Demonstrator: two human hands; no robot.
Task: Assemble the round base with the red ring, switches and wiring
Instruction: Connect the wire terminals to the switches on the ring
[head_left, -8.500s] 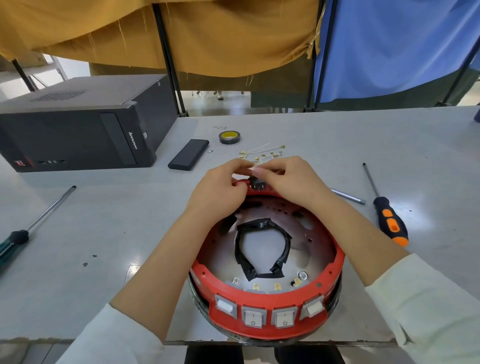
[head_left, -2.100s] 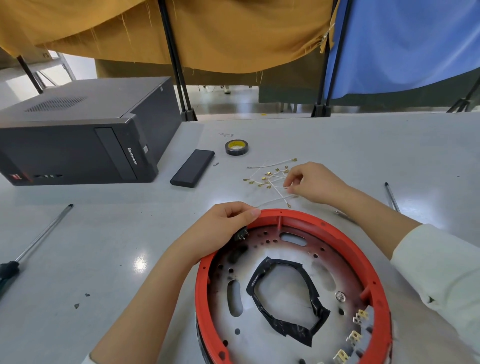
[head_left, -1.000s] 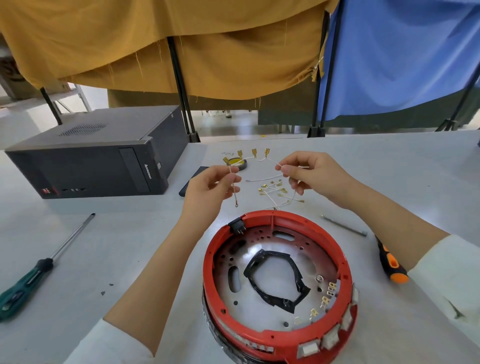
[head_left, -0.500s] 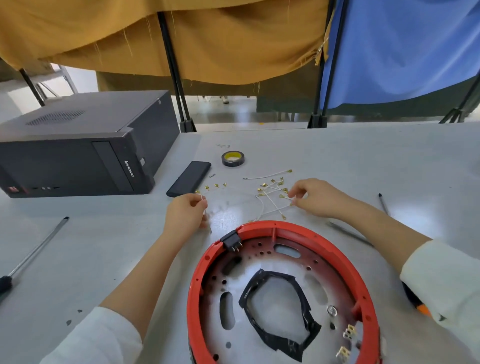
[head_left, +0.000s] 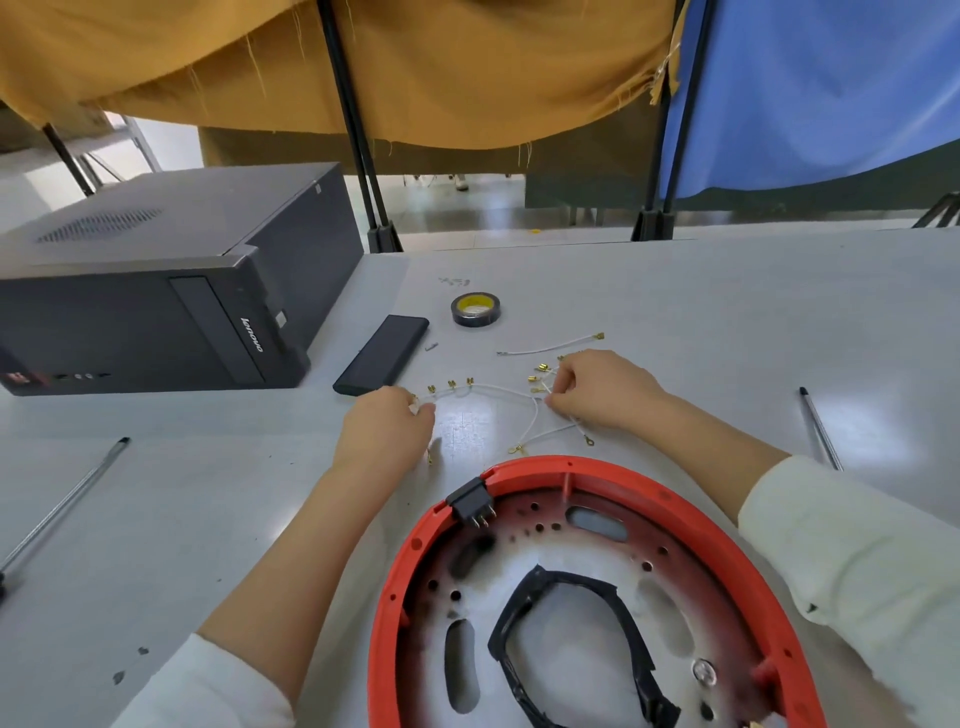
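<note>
At centre frame, on a grey counter (head_left: 675, 322), the left hand (head_left: 384, 426) pinches one end of a white wire harness (head_left: 498, 389) with brass terminals. The right hand (head_left: 597, 389) pinches tangled wires beside it. The round base with its red ring (head_left: 675, 499) fills the lower right, a black switch (head_left: 470, 501) clipped on its rim. A tape roll (head_left: 474, 309) and computer tower (head_left: 156, 291) sit further back.

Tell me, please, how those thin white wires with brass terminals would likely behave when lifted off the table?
The white wires curve loosely between the left hand and right hand, so they would probably droop. Several strands cross, so they may tangle. They look thin, likely light.
</note>
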